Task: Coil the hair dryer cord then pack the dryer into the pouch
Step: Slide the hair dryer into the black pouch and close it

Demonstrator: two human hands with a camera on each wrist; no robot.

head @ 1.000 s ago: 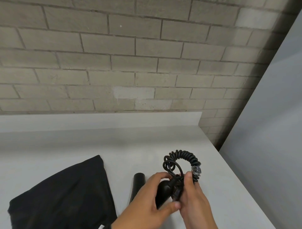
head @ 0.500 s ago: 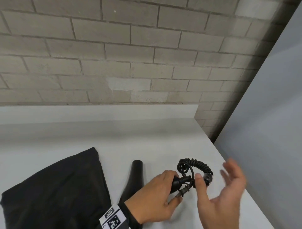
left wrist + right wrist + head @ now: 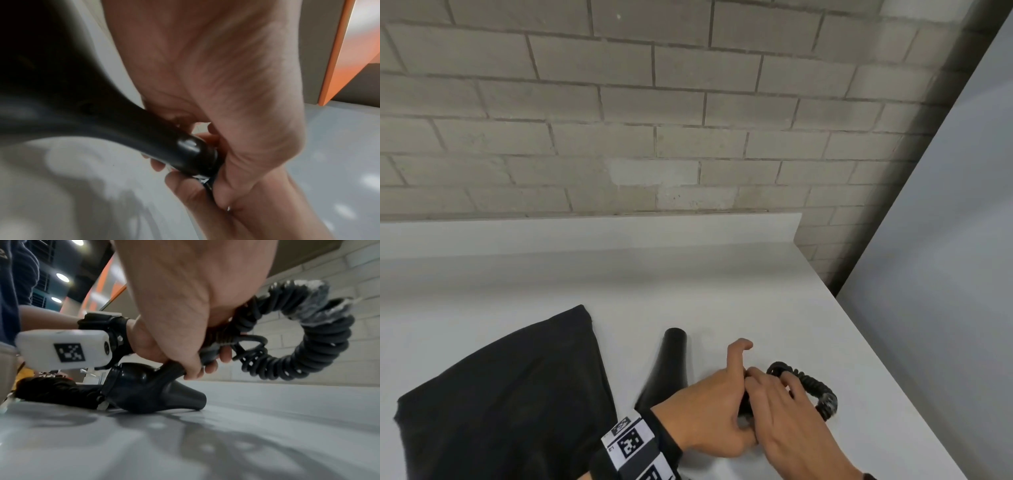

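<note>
The dryer (image 3: 669,370) lies on the table (image 3: 722,301) at lower centre of the head view, nozzle toward the wall; the left hand (image 3: 709,414) grasps its handle; the right hand (image 3: 784,418) clasps the coiled cord (image 3: 815,387) at the handle's end; the pouch (image 3: 500,394) lies flat at lower left.

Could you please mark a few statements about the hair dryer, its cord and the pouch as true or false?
1. The hair dryer is already inside the pouch. False: it lies on the table beside the pouch.
2. The left hand grips the dryer's handle. True.
3. The cord stretches out straight across the table. False: it is bunched in a loop by the handle.
4. The right hand grips the cord. True.
</note>
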